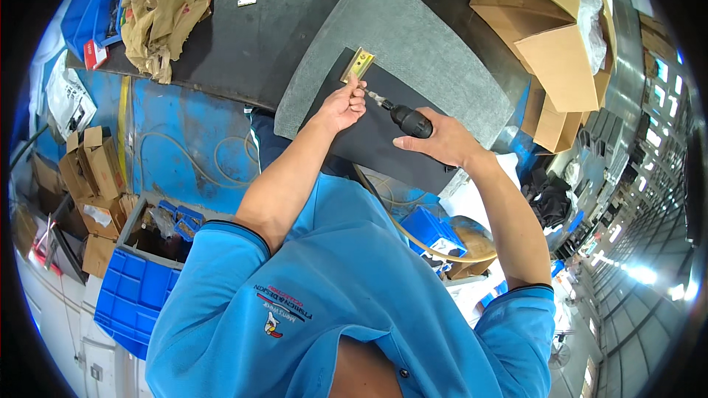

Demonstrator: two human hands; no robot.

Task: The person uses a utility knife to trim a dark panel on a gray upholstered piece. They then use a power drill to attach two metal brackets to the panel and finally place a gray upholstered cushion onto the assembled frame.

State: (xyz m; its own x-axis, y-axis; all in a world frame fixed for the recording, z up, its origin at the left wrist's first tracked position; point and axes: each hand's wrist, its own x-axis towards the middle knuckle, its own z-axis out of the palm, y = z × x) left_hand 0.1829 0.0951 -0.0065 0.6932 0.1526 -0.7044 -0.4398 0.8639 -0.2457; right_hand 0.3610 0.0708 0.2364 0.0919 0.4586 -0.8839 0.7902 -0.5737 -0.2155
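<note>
A grey fabric-covered panel (391, 18) lies on the dark worktable, with a black sheet (387, 144) over its near part. On the sheet's far corner rests a yellowish metal bracket (358, 64). At the bracket's near end my left hand (341, 109) has its fingers pinched together; whatever is between them is too small to make out. My right hand (451, 141) wraps around a black power drill (410, 121). The drill's bit points left toward my left fingertips, and its handle is mostly hidden by my hand.
Small metal pieces (247, 1) lie farther back on the table. Crumpled brown paper (166, 11) and a blue bin (92, 11) sit at the far left. Open cardboard boxes (557, 51) stand at the right. A thin hose (193, 166) hangs below the table edge.
</note>
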